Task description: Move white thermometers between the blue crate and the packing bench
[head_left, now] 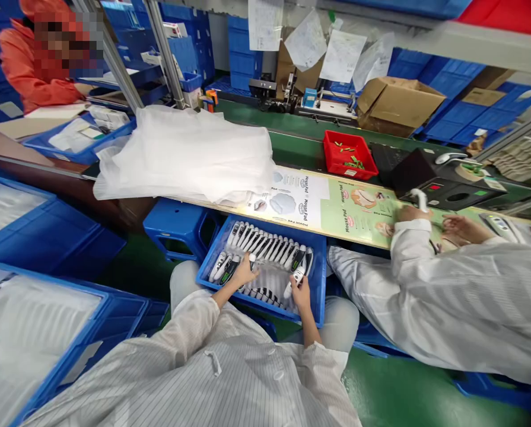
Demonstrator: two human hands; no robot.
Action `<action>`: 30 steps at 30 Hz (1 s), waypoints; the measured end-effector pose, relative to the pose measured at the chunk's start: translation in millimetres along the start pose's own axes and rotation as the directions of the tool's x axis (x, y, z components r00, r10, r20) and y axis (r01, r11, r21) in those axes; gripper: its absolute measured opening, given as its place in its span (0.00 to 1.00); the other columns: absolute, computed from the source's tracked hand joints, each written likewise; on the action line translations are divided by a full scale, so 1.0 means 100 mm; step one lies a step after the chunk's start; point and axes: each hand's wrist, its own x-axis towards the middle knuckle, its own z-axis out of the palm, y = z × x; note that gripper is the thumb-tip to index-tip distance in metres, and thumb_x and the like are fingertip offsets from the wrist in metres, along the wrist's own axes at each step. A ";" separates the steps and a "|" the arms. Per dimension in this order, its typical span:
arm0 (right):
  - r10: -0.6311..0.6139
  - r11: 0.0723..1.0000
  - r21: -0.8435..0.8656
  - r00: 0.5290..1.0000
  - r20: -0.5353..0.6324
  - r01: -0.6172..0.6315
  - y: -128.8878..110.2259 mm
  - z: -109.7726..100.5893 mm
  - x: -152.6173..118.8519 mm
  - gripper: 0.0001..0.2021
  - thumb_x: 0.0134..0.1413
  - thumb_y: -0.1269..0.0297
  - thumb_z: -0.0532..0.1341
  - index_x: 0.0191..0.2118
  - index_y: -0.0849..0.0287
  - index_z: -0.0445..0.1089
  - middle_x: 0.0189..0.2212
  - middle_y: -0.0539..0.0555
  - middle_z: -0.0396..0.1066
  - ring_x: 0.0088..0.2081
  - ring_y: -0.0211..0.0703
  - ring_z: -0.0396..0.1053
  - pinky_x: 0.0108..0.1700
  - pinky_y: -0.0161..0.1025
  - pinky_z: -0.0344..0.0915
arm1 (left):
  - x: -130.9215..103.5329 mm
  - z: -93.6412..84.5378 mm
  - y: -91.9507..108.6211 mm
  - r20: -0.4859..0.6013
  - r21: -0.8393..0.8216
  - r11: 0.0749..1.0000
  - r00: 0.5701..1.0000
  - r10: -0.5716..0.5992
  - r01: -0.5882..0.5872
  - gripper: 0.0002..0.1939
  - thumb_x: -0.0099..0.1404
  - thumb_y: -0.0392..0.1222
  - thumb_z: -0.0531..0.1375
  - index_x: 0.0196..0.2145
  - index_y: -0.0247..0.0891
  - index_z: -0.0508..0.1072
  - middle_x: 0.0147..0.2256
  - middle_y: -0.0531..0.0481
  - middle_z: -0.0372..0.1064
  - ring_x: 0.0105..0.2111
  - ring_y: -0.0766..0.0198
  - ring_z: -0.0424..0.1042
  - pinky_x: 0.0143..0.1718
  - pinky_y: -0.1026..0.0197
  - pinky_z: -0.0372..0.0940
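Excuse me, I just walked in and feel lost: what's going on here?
A seated person has a blue bin in front of them, with small white gadgets lined up inside. Their right hand holds one gadget, and their left hand is on another. To the right, a co-worker's hand holds a white item. A red tray of green pieces stands farther back.
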 end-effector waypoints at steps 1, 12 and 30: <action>-0.002 1.000 0.023 1.000 0.008 0.002 -0.01 0.00 -0.01 0.25 0.55 0.34 0.62 0.42 0.52 0.67 0.32 0.52 0.75 0.36 0.53 0.75 0.40 0.43 0.71 | 0.00 -0.05 0.02 -0.026 -0.174 0.983 0.997 -0.066 0.061 0.45 0.61 0.46 0.76 0.69 0.38 0.60 0.36 0.50 0.74 0.37 0.52 0.78 0.45 0.54 0.75; 0.153 0.902 0.382 0.977 0.149 -0.200 -0.94 0.12 -0.57 0.23 0.68 0.33 0.52 0.36 0.48 0.63 0.20 0.45 0.63 0.20 0.45 0.62 0.22 0.41 0.60 | -0.49 0.12 0.56 0.154 -0.611 0.787 0.988 0.007 0.089 0.28 0.75 0.73 0.56 0.47 0.44 0.63 0.44 0.45 0.77 0.25 0.66 0.70 0.23 0.62 0.66; -0.192 0.960 -0.245 0.954 -0.231 0.134 -2.78 -0.64 2.10 0.25 0.76 0.48 0.50 0.58 0.65 0.70 0.49 0.74 0.80 0.55 0.67 0.76 0.61 0.54 0.65 | 1.76 0.11 3.41 0.013 -0.231 0.890 0.914 0.406 -0.393 0.19 0.76 0.53 0.65 0.47 0.32 0.78 0.42 0.34 0.83 0.45 0.47 0.82 0.49 0.53 0.75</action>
